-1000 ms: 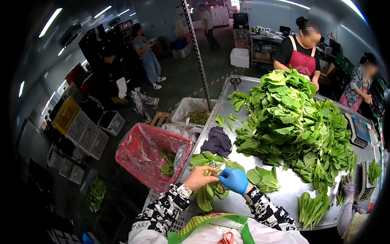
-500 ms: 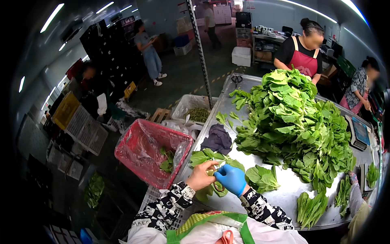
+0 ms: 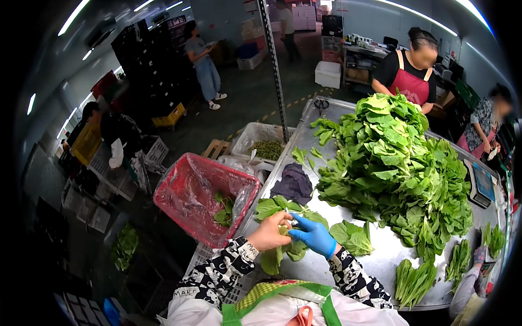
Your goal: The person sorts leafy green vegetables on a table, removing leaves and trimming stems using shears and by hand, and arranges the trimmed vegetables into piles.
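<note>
Over the near-left edge of the metal table, my bare left hand (image 3: pixel 269 231) is closed on a small bunch of leafy greens (image 3: pixel 273 261), its leaves hanging below the fingers. My right hand (image 3: pixel 315 236), in a blue glove, meets the left at the pale stems, with fingers and thumb closing on the bunch. Part of the grip is hidden behind the fingers. Loose leaves (image 3: pixel 272 207) lie just beyond my hands, beside a dark crumpled cloth (image 3: pixel 293 185). Right of the glove rests another small bunch of greens (image 3: pixel 352 238).
A big heap of greens (image 3: pixel 391 157) covers much of the metal table (image 3: pixel 375 274). Left stands a red crate (image 3: pixel 182 182) lined with plastic, some leaves inside. Scissors (image 3: pixel 321 104), a scale (image 3: pixel 481 182) and a metal post (image 3: pixel 275 70) are further off. A co-worker (image 3: pixel 410 76) stands behind the heap.
My gloved fingers have straightened and lifted slightly at the stems. A reddish loop seen under the hands before is now out of sight. A co-worker's sleeved arm at right has shifted.
</note>
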